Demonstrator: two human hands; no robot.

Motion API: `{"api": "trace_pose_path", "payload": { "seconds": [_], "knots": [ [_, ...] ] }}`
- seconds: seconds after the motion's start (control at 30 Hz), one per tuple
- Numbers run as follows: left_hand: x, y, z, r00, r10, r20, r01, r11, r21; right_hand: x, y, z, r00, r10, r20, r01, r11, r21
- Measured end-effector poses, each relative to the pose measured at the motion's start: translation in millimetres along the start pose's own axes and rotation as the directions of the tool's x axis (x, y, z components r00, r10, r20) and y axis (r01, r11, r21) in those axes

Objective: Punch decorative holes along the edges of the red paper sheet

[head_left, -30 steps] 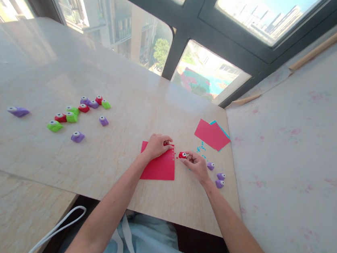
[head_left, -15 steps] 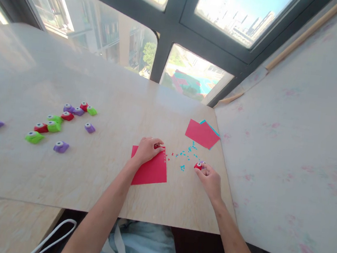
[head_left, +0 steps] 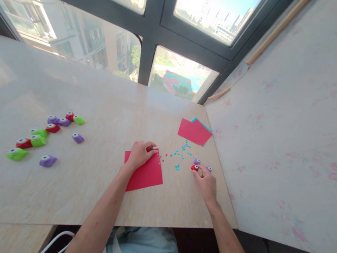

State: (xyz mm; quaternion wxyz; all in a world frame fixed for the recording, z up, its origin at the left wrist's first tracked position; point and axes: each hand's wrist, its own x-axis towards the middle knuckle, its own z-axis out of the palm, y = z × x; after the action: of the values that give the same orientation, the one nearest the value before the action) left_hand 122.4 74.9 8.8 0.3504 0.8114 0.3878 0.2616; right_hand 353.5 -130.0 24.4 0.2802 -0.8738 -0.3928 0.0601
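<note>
The left hand (head_left: 139, 154) is laid flat, fingers curled down, on the far edge of a red paper sheet (head_left: 146, 174) that lies on the marble table (head_left: 94, 191); something small and red shows at its fingertips, but whether it is gripped cannot be told. A row of small holes is seen along the sheet's far right edge. The right hand (head_left: 206, 181) is set on the table to the right of the sheet, well apart from it, with fingertips narrowed around a small red punch (head_left: 194, 167) that rests on the tabletop. Two purple punches are noted just beside it: one (head_left: 196, 161) just beyond it, the other (head_left: 208, 169) at its right, partly hidden by the fingers. Blue paper bits (head_left: 180, 154) are scattered between the sheet and the red punch, with a few red bits near the sheet's corner. Farther back, a stack of red and blue sheets (head_left: 194, 131) lies near the table's right edge. At far left, a loose group of green, red and purple punches (head_left: 47, 135) is recorded, well apart from both hands. No container is seen on the table; all items lie loose on the surface. A patterned wall (head_left: 284, 127) borders the table on the right, and windows (head_left: 155, 27) lie beyond it.
</note>
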Motion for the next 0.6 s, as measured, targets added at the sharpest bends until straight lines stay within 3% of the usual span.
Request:
{"api": "trace_pose_path", "payload": {
  "seconds": [0.2, 0.33, 0.47, 0.6],
  "knots": [
    [-1.6, -0.4, 0.1, 1.000, 0.000, -0.011, 0.000, 1.000, 0.014, -13.5, -17.3, -4.7, 0.999, -0.025, -0.022, 0.027, 0.996, 0.090],
    [-4.8, 1.4, 0.1, 1.000, -0.018, 0.009, 0.018, 1.000, -0.010, -16.2, -45.5, 1.3, 0.993, -0.105, 0.048, 0.095, 0.978, 0.186],
    [-5.7, 0.5, 1.5, 1.000, -0.031, 0.002, 0.031, 1.000, -0.002, -11.0, -93.3, 16.8, 0.953, -0.255, 0.162, 0.202, 0.936, 0.289],
    [-6.6, -1.0, 4.5, 0.999, -0.026, 0.018, 0.026, 0.999, 0.022, -5.3, -157.8, 38.8, 0.869, -0.419, 0.262, 0.305, 0.872, 0.383]
  ]
}}
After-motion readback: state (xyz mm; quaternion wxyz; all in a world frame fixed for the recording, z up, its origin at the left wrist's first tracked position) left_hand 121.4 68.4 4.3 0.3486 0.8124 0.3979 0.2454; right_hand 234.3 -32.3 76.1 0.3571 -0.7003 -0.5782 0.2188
